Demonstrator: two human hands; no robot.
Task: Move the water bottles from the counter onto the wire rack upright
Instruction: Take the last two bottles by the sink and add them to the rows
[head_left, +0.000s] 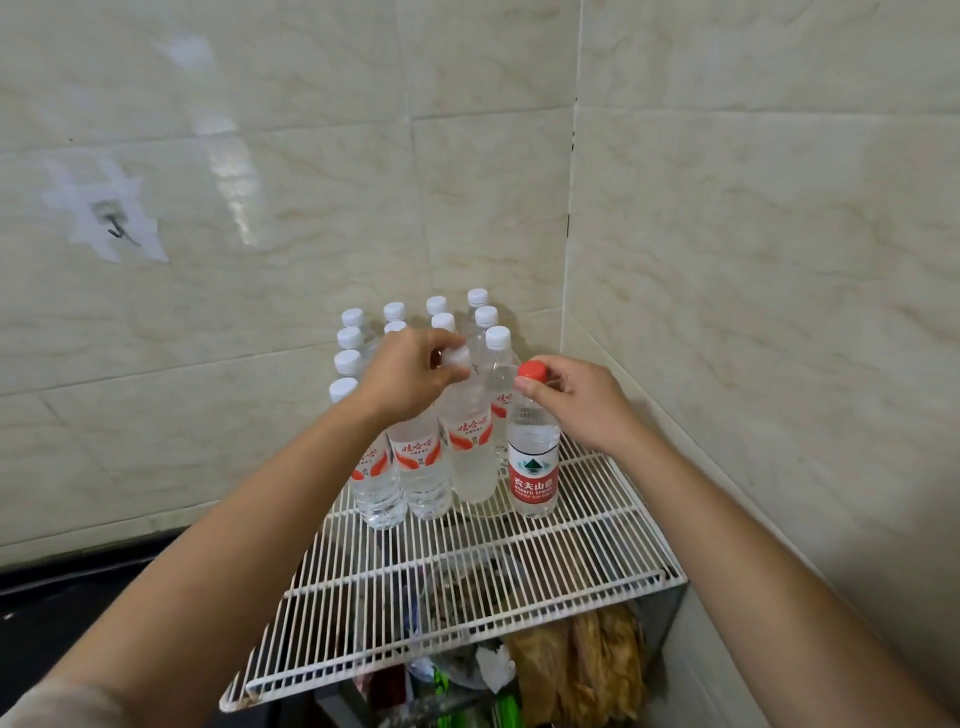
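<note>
Bottles are crowding the back corner of the wire rack (467, 582), and I'm working the front row with both hands. My left hand (410, 374) is curling its fingers round the white cap of a Wahaha bottle (470, 452). My right hand (576, 400) is pinching the red cap of the Nongfu Spring bottle (533, 467) between thumb and fingers. Both bottles are sitting at the front of the pack, side by side and nearly touching. The Nongfu base is resting on the wires. I cannot tell whether the Wahaha base is fully down.

Risks, as I'm judging them:
- I'm gripping only at the caps, so a bottle can swing below the hand and bump the other white-capped bottles (415, 467) beside it. They're packed tight, so one knock could topple several.
- The round bases are standing on thin parallel wires. Letting go while a base is rocking could tip a bottle forward onto the open front of the rack.

Both held bottles are pointing cap up with their long axes close to vertical. The wide lens is fanning everything outward, so I'm not calling any slight lean.
</note>
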